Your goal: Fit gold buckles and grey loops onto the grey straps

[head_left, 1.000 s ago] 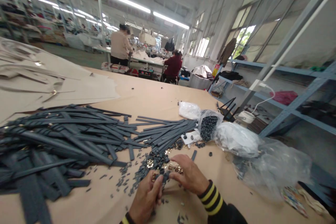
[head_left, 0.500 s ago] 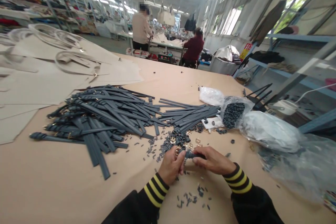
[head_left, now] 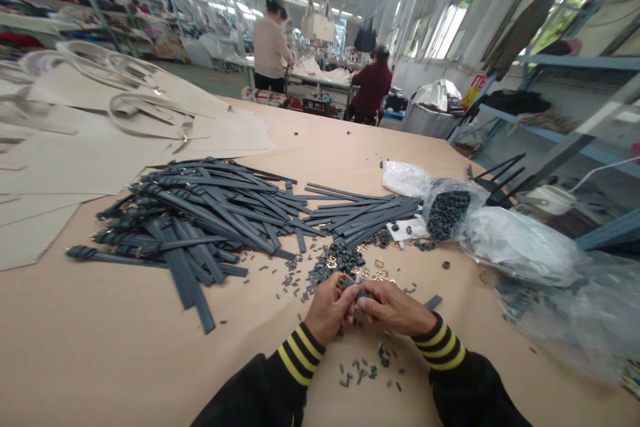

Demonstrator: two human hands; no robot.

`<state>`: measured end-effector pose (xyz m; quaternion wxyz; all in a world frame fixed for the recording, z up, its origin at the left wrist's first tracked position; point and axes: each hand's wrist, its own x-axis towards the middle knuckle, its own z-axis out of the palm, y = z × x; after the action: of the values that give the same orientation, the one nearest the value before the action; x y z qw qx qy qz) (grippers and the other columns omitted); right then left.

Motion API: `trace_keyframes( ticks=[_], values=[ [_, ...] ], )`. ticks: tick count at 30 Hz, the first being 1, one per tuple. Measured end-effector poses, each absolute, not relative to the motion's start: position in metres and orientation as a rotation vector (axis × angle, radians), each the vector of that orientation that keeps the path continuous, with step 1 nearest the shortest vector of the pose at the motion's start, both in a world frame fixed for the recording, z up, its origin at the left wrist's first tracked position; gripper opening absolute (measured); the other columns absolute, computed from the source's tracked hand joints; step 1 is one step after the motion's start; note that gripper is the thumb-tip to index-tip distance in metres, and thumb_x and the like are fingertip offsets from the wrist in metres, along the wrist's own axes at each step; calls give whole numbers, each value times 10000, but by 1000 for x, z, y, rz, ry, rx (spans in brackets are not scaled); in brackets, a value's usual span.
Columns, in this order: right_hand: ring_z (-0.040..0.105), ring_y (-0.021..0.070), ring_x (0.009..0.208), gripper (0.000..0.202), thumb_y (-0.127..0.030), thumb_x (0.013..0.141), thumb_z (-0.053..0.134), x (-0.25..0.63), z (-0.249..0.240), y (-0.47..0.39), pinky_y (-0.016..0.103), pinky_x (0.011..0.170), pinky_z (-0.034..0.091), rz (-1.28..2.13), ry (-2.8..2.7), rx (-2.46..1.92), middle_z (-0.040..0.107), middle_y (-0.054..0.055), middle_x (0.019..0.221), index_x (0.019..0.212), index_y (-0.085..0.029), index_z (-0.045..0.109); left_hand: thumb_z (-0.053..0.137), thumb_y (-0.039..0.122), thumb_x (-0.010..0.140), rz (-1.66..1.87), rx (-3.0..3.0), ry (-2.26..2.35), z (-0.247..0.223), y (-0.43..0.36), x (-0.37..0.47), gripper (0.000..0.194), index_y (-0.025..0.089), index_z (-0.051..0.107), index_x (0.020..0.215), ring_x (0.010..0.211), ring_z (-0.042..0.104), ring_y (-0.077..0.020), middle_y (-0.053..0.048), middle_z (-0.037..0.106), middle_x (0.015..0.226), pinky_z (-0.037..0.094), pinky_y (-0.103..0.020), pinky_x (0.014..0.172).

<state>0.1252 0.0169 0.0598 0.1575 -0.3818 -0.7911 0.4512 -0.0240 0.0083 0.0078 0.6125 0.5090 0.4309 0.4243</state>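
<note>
Bent fingers on the left hand [head_left: 326, 310] and right hand [head_left: 395, 307] pinch a dark strap [head_left: 361, 293] between them, with the hands close together. A bit of gold [head_left: 345, 277] peeks out by the left hand; fingers hide most of the strap. Small dark bits [head_left: 373, 373] lie on the tan table [head_left: 150, 347] at 6 o'clock. At 12 is a heap of dark loops [head_left: 347, 256], with gold buckles [head_left: 382, 274] just beside it at 1. A big pile of straps [head_left: 215, 207] is at 10, with pale sheets [head_left: 95, 150] past it. Between 1 and 2, a clear bag [head_left: 473, 192] holds more dark loops. Way back at 12 is a person in dark red [head_left: 373, 85].
</note>
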Motion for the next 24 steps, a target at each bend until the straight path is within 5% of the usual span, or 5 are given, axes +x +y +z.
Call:
trace_keyframes(
  ticks=[14,18,24],
  values=[
    [467,53,415,354,-381,883,325,131,48,16,141,402,364,1774,-2017,-1110,566,-4,590,851,-122,563,462,422,774,1009,1197,1048,10,10,-23,279,200,333,665,263,370,-65,105,417,354,264,-167,306],
    [464,56,421,376,-407,885,307,128,49,13,154,416,373,1722,-2024,-1098,564,-6,616,872,-135,566,478,423,760,1016,1268,1100,9,9,-24,284,204,336,649,276,390,-73,98,422,364,285,-177,320],
    [405,60,427,452,-422,887,304,131,43,10,181,476,354,1445,-2084,-1136,506,-26,522,610,-141,524,455,423,776,975,1309,1026,9,6,-26,267,195,364,670,292,391,-69,87,437,391,281,-172,324]
  ],
)
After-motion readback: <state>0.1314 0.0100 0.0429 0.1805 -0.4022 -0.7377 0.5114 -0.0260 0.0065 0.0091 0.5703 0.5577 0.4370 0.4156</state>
